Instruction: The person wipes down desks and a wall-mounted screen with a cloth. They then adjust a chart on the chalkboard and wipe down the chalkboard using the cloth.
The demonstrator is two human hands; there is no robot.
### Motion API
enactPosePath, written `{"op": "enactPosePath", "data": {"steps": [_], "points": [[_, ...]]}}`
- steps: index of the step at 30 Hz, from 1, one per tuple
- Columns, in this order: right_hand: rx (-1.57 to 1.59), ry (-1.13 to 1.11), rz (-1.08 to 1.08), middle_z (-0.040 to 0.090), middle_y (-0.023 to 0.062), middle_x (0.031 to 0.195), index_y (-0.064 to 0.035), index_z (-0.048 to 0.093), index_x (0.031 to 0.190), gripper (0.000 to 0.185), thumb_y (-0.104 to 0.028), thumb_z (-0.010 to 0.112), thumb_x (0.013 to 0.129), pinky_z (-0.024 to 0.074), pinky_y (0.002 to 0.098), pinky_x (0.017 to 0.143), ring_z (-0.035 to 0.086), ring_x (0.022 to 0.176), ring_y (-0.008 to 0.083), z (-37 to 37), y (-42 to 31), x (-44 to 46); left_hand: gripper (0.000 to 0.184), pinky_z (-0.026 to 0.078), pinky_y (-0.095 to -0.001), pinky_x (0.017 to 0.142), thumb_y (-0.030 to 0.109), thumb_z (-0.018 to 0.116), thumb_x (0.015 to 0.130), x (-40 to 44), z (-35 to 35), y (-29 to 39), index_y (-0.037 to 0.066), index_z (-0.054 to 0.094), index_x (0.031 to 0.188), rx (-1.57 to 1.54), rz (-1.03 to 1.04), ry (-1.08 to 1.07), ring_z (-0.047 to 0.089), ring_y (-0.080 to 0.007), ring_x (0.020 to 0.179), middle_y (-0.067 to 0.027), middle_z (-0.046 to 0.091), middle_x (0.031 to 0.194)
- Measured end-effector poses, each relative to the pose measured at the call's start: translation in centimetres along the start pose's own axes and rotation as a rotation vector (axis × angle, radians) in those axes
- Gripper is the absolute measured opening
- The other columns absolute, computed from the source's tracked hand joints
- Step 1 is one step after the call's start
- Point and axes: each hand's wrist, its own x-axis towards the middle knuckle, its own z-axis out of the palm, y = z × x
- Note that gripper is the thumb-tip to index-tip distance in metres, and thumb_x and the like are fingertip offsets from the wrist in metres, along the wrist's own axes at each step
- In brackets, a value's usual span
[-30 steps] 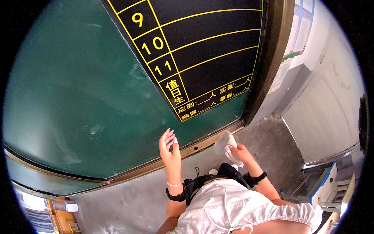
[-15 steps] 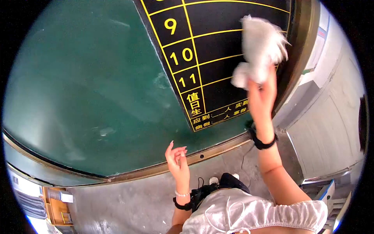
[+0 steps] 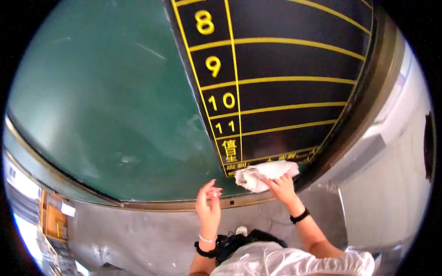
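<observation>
My right hand (image 3: 282,188) is closed on a white cloth (image 3: 256,179), which is bunched and lies over the bottom edge of the black panel (image 3: 294,101). The cloth hides part of the lowest printed line. Yellow grid lines, numbers and Chinese characters mark this panel, which sits on the green chalkboard (image 3: 110,101). My left hand (image 3: 208,202) is raised in front of the board's lower frame, its fingers loosely bent and apart, with nothing in them.
A metal frame (image 3: 175,206) runs along the chalkboard's lower edge and curves up its right side. Grey floor (image 3: 138,234) lies below. A wooden shelf (image 3: 53,216) stands at lower left, and a pale wall (image 3: 382,184) is on the right.
My right hand has moved the cloth down from the panel's upper right to its bottom edge. The view has shifted, so row 8 now shows. My left hand keeps nearly the same pose.
</observation>
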Motion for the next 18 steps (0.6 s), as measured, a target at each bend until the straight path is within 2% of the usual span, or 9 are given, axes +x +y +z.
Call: {"op": "enactPosePath", "data": {"steps": [2,3,4,7,9,12,14,16,18], "points": [[-0.011,0.109,0.055,0.052,0.0022,0.079,-0.0205,0.066,0.107,0.049,-0.009,0.063,0.059,0.0321,0.0563,0.099,0.053,0.088,0.0248,-2.0,2.1,1.6,0.025,0.049,-0.0274,0.076,0.003,0.052,0.09,-0.3,1.9,1.3,0.001,0.057,0.115,-0.027,0.033,-0.014,0.061,-0.0141,0.078,-0.009,0.063,0.089],[0.083,0.115,0.111,0.056,0.0092,0.086,-0.017,0.065,0.109,0.051,-0.006,0.061,0.06,0.0186,0.065,0.106,0.052,0.101,0.031,-2.9,2.8,2.6,0.028,0.049,-0.0272,0.075,0.001,0.052,0.088,-0.6,2.9,2.0,0.002,0.057,0.116,-0.045,0.031,-0.046,0.062,-0.0142,0.079,-0.008,0.064,0.089],[0.223,0.16,0.185,0.058,0.0146,0.093,-0.0122,0.064,0.111,0.047,-0.003,0.058,0.065,0.0193,0.064,0.106,0.049,0.111,0.0395,-4.0,2.9,3.4,0.029,0.049,-0.0267,0.074,-0.001,0.052,0.087,-1.1,3.8,2.4,0.002,0.057,0.116,-0.092,0.012,-0.071,0.062,-0.014,0.079,-0.0078,0.063,0.088],[0.362,0.408,0.379,0.059,0.0192,0.104,-0.0022,0.06,0.115,0.039,-0.002,0.053,0.077,0.0217,0.0586,0.107,0.046,0.115,0.0469,-7.1,2.4,7.4,0.032,0.049,-0.0265,0.073,-0.004,0.051,0.086,-2.4,6.0,3.5,0.002,0.056,0.117,-0.056,0.056,-0.178,0.061,-0.0136,0.077,-0.0077,0.063,0.088],[0.344,0.444,0.38,0.059,0.0183,0.109,-0.0031,0.06,0.116,0.041,-0.001,0.051,0.076,0.0206,0.0597,0.106,0.047,0.116,0.0445,-7.8,1.8,9.2,0.035,0.05,-0.0268,0.072,-0.005,0.051,0.084,-3.2,6.9,4.8,0.002,0.056,0.118,-0.057,0.076,-0.227,0.061,-0.0137,0.076,-0.0079,0.063,0.087],[0.24,0.416,0.29,0.06,0.0176,0.115,-0.0022,0.057,0.118,0.041,-0.002,0.048,0.079,0.0196,0.0581,0.107,0.049,0.118,0.0384,-6.6,-0.1,10.4,0.041,0.051,-0.0292,0.071,-0.005,0.054,0.08,-4.2,6.8,5.3,0.006,0.056,0.12,0.034,0.153,-0.239,0.064,-0.0193,0.077,-0.0089,0.061,0.084],[0.299,0.343,0.229,0.059,0.0178,0.107,-0.0059,0.06,0.118,0.045,-0.003,0.048,0.074,0.0199,0.0596,0.106,0.048,0.112,0.0421,-3.4,-1.0,8.4,0.041,0.051,-0.0297,0.07,-0.004,0.055,0.079,-5.0,6.3,4.9,0.006,0.057,0.119,0.1,0.123,-0.189,0.064,-0.0208,0.077,-0.0087,0.061,0.083],[0.307,0.359,0.177,0.047,0.0118,0.081,-0.0146,0.065,0.116,0.06,0.0,0.052,0.06,0.023,0.0618,0.102,0.05,0.096,0.0359,-1.3,-2.1,7.3,0.04,0.051,-0.0301,0.069,-0.003,0.054,0.08,-6.2,5.2,4.2,0.007,0.057,0.119,0.174,0.063,-0.129,0.064,-0.0213,0.077,-0.0084,0.061,0.082],[0.336,0.218,0.172,0.046,0.0118,0.084,-0.0156,0.064,0.117,0.062,0.001,0.053,0.058,0.0223,0.0616,0.102,0.048,0.1,0.0359,-0.1,-2.8,5.6,0.036,0.05,-0.0281,0.07,-0.007,0.051,0.08,-7.2,3.7,5.0,0.003,0.06,0.114,0.181,-0.034,-0.061,0.064,-0.0177,0.078,-0.0077,0.059,0.08]]}}
